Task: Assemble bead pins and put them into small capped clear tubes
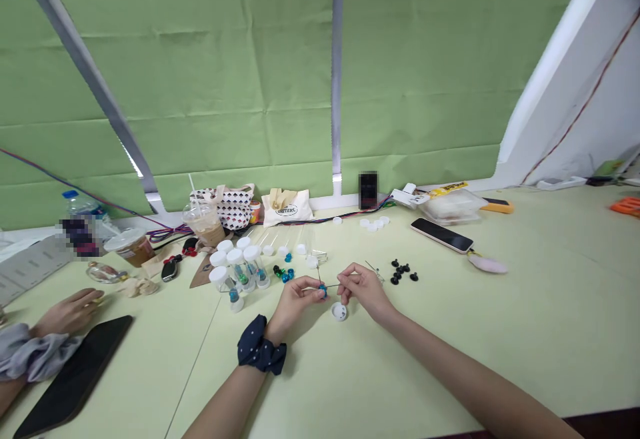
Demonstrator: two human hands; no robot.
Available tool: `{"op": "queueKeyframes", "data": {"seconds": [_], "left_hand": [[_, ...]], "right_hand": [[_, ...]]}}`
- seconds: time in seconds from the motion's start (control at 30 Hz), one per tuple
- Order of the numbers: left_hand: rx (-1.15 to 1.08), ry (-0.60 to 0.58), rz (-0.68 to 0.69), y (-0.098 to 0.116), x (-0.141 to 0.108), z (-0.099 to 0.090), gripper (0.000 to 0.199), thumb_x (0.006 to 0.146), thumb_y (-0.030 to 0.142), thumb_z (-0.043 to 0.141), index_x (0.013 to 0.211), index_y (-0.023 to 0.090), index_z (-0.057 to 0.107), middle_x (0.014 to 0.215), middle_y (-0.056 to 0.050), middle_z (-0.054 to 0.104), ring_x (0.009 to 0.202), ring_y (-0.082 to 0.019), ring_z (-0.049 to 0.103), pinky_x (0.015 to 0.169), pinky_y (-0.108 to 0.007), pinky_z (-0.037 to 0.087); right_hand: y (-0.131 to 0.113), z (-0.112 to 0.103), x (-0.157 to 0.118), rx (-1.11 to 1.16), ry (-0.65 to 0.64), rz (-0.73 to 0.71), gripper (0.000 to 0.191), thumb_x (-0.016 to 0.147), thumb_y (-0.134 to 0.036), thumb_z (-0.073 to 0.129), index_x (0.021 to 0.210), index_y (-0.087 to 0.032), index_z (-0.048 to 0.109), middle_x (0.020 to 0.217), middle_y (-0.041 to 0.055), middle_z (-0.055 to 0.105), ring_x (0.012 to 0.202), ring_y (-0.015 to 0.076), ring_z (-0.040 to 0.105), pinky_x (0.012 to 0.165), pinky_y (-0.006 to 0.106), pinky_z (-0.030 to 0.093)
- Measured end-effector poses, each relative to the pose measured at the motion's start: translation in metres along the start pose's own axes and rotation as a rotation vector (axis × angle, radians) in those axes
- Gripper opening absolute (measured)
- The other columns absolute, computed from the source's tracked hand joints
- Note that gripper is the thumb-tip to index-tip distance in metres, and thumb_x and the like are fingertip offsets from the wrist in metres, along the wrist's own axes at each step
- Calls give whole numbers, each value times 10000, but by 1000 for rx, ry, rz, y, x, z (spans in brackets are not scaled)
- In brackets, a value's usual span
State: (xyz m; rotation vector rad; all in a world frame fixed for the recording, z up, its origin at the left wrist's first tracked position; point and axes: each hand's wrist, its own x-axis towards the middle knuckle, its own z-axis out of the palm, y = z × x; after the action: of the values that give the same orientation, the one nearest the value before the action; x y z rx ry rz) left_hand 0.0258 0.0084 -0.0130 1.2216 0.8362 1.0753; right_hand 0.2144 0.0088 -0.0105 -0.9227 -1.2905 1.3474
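Observation:
Between the fingertips of my left hand [300,297] is a small blue plastic piece [323,290], with a thin dark pin standing up out of it. My right hand [364,290] pinches a thin metal rod [334,285] whose tip reaches the blue piece. Just below the hands lies a white cap [339,311] with tiny bits inside. Loose blue, green and black pieces [285,273] lie beyond my left hand. Several clear tubes with white lids [240,269] stand to the left, some with coloured pieces inside. Black pieces [401,269] are scattered right of my right hand.
A phone [442,235] with a pink charm lies at the right rear, near a clear plastic tray [453,206]. Drink cups [203,224] and small bags stand at the back left. Another person's hand [69,312] rests beside a black tablet-like device [75,375] at left.

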Motion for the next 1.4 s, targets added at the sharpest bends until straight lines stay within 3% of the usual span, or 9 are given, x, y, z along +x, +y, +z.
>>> {"op": "queueKeyframes", "data": {"seconds": [0.17,0.33,0.4,0.57,0.73,0.83,1.0,1.2,1.4], "left_hand": [[-36,31,-27,1,0,0,328,601,308,777,855,130,669,771,-64,700,668,-185,668,709,-331,511],[5,10,-2,3,0,3,339,590,329,778,840,119,684,772,-78,700,673,-202,668,698,-342,512],[15,17,6,4,0,4,342,588,331,779,838,117,686,771,-83,701,670,-204,666,693,-344,512],[-17,43,12,3,0,1,330,612,328,767,856,122,687,768,-79,705,665,-184,658,699,-328,507],[-41,13,0,1,1,-2,344,638,325,750,903,114,686,807,-95,712,696,-187,658,717,-326,505],[-42,3,-8,0,0,-3,363,624,309,761,917,110,683,818,-100,713,702,-192,661,723,-330,503],[-46,-7,-35,1,-1,-2,370,635,326,753,929,113,683,843,-105,710,678,-184,660,714,-331,508],[-28,-24,-13,1,0,-3,343,651,334,742,907,113,682,820,-104,710,635,-171,652,658,-307,502],[4,-51,-15,-1,0,-4,364,639,347,747,903,107,675,820,-109,706,629,-180,657,649,-317,502]], "right_hand": [[-2,5,-5,-125,60,-125,325,708,-478,641,798,-185,535,631,16,641,540,166,637,557,302,529],[-1,7,-8,-230,128,-159,282,753,-469,599,771,-192,548,552,-30,562,367,97,506,391,235,424],[1,6,-8,-224,137,-146,279,750,-458,608,736,-187,541,550,-28,559,366,98,508,393,237,426],[6,4,-5,-296,66,-192,236,761,-384,622,871,-189,546,718,35,659,640,183,662,625,307,532],[6,-2,-5,-781,52,-536,187,896,-293,446,849,-201,601,753,49,648,676,158,622,643,282,483],[5,-5,-4,-1016,95,-747,215,911,-238,426,818,-192,614,906,82,631,747,146,597,628,247,451],[6,-9,-3,-1280,31,-996,194,894,-109,414,924,-178,593,830,55,632,774,149,567,666,249,418],[8,-12,1,-1440,-32,-1008,228,879,-82,388,980,-164,576,709,41,599,663,145,515,594,258,340],[18,-12,4,-1365,-54,-893,291,802,5,384,888,-177,595,680,23,610,601,125,504,582,253,294]]}}
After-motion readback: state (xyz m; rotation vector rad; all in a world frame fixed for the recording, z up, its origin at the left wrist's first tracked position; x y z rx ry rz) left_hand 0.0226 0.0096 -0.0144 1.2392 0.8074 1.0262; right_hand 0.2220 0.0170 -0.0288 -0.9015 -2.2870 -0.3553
